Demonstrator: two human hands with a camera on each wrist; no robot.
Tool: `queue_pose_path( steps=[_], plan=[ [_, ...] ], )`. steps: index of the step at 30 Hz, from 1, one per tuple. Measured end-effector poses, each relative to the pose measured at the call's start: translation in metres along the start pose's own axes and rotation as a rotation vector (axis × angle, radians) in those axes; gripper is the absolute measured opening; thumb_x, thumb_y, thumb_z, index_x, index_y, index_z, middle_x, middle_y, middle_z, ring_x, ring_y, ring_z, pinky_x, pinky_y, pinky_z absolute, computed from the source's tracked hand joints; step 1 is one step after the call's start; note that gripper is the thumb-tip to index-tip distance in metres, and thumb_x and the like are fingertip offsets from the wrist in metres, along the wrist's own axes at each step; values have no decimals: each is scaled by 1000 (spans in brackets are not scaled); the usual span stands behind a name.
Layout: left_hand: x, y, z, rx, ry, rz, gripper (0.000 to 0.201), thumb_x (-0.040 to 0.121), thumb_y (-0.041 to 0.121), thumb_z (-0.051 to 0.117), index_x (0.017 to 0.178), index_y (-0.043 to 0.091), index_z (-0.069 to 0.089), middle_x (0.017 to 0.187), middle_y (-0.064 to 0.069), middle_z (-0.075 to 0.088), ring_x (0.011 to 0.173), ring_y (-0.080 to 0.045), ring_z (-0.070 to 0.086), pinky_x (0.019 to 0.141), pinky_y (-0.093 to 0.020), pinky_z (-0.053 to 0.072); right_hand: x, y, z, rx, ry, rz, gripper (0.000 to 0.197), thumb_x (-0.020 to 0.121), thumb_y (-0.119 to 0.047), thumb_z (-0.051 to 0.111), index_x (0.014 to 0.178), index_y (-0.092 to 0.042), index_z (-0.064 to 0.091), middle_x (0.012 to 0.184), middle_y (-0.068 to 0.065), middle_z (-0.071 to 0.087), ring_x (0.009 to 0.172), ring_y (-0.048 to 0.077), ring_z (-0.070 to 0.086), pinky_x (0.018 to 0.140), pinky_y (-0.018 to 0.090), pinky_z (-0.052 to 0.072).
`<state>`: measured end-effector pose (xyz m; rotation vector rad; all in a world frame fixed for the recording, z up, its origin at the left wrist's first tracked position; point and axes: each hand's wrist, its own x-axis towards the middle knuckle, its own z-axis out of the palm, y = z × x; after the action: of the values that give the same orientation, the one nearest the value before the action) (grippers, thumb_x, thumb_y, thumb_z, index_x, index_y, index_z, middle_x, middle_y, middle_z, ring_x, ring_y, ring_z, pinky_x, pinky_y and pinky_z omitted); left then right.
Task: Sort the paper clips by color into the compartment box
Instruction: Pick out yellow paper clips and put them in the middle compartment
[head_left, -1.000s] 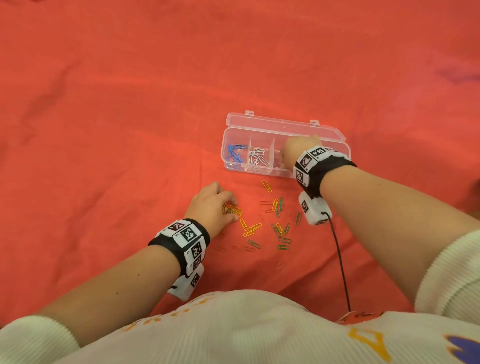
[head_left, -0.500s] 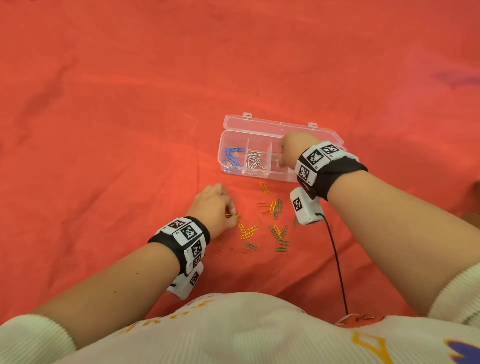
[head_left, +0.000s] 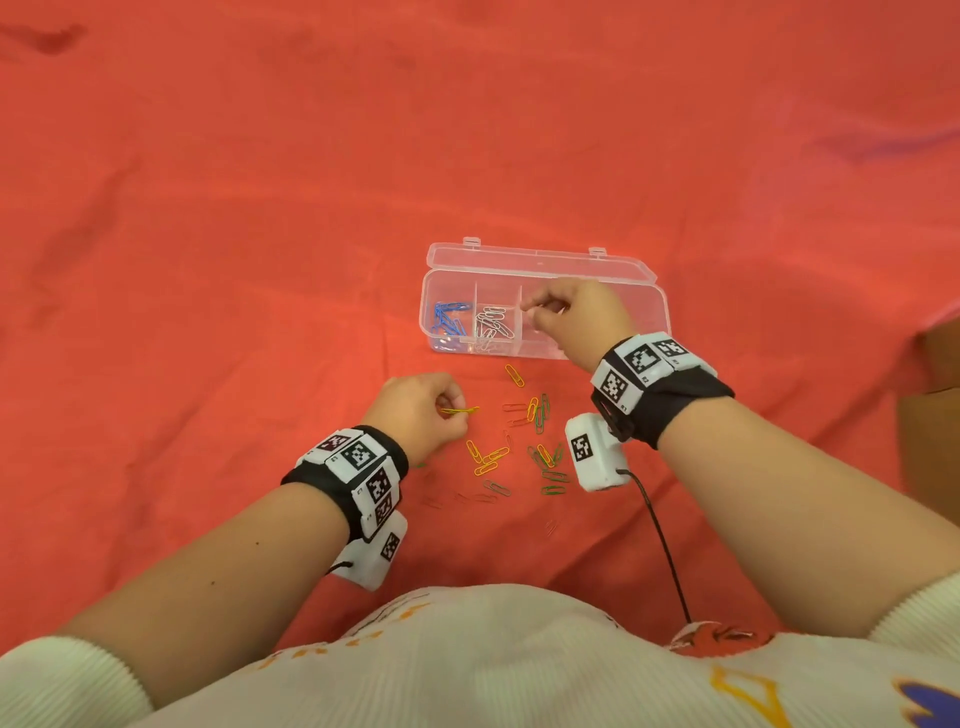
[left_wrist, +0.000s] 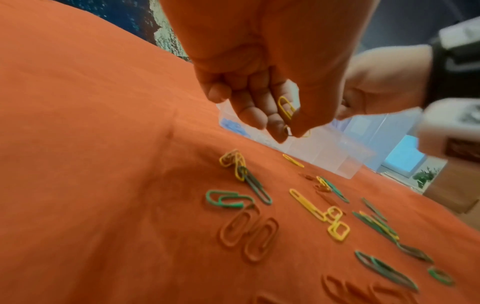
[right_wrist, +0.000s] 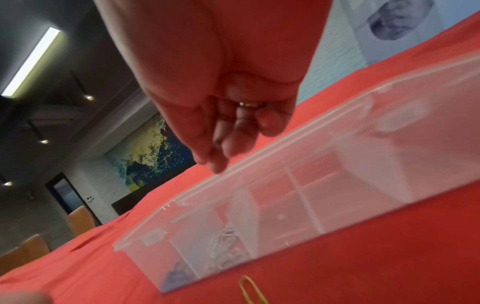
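The clear compartment box lies open on the red cloth. Blue clips fill its left compartment and white clips the one beside it. My right hand hovers over the third compartment with thumb and fingertips drawn together; no clip shows between them. My left hand pinches a yellow paper clip just above the cloth. Loose yellow clips, green clips and red clips lie between my hands.
The box lid lies folded back on the far side. A black cable runs from the right wrist camera towards my body. A brown object sits at the right edge. Red cloth covers the whole surface.
My left hand has pinched a yellow clip out of the pile and lifted it slightly. My right hand has risen a little at the third compartment.
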<state>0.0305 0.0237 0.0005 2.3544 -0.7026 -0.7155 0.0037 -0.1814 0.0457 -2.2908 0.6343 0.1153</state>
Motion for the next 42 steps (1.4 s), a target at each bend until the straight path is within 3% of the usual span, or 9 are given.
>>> queue_pose_path(
  steps=[3, 8, 12, 16, 21, 29, 35, 40, 42],
  plan=[
    [1, 4, -2, -67, 13, 0, 18, 70, 16, 68, 66, 28, 56, 57, 11, 53, 49, 1, 50, 53, -8, 35, -27, 21, 3, 65, 70, -5, 13, 85, -19, 60, 90, -22, 71, 70, 0, 61, 57, 9, 48, 61, 26, 41],
    [13, 28, -9, -117, 45, 64, 13, 72, 15, 70, 72, 24, 61, 56, 15, 49, 53, 5, 51, 53, -3, 36, -71, 67, 27, -12, -78, 159, 5, 81, -20, 66, 83, -24, 67, 60, -10, 49, 55, 4, 45, 60, 24, 37],
    [36, 54, -12, -113, 115, 112, 6, 77, 20, 70, 82, 19, 68, 62, 15, 52, 59, -3, 46, 53, -10, 33, -98, 86, 47, 29, -175, 234, 23, 70, -28, 78, 82, -24, 58, 62, -9, 47, 54, 7, 43, 54, 23, 32],
    [55, 71, -10, 1, 135, 101, 18, 85, 29, 60, 96, 21, 72, 79, -1, 62, 71, -16, 49, 58, -26, 32, -106, 90, 53, -52, -172, 181, 30, 67, -24, 80, 87, -25, 57, 68, -12, 39, 62, 7, 41, 53, 13, 27],
    [73, 85, -1, -5, 179, 80, 26, 89, 30, 53, 109, 21, 68, 104, -12, 68, 97, -28, 60, 76, -29, 43, -103, 93, 54, -75, -203, 183, 17, 73, -21, 75, 75, -28, 59, 63, -10, 39, 86, 19, 57, 88, 27, 40],
    [89, 71, 18, 173, 78, 97, 35, 90, 30, 49, 124, 23, 57, 115, -12, 66, 117, -34, 49, 103, -41, 37, -100, 95, 55, -46, -217, 187, 16, 73, -21, 74, 70, -29, 60, 61, -10, 40, 84, 19, 60, 102, 34, 39],
    [65, 68, 0, 41, 244, 182, 24, 80, 32, 64, 104, 28, 66, 95, -1, 62, 97, -24, 49, 88, -37, 39, -95, 101, 56, -29, -214, 184, 25, 73, -19, 74, 63, -34, 57, 60, -9, 43, 61, 5, 47, 103, 31, 37],
    [27, 37, 5, -14, 234, 250, 8, 72, 18, 71, 77, 24, 68, 74, 9, 55, 75, -13, 45, 77, -34, 42, -93, 99, 47, 8, -256, 188, 15, 83, -9, 61, 90, -15, 73, 64, -14, 50, 55, -5, 45, 61, 20, 37],
    [13, 21, 15, 27, 163, 241, 9, 71, 18, 71, 75, 26, 67, 72, 12, 54, 72, -12, 43, 78, -36, 44, -90, 96, 43, 83, -258, 227, 11, 83, -12, 63, 88, -15, 72, 63, -14, 55, 43, -6, 51, 56, 17, 38]
  ],
)
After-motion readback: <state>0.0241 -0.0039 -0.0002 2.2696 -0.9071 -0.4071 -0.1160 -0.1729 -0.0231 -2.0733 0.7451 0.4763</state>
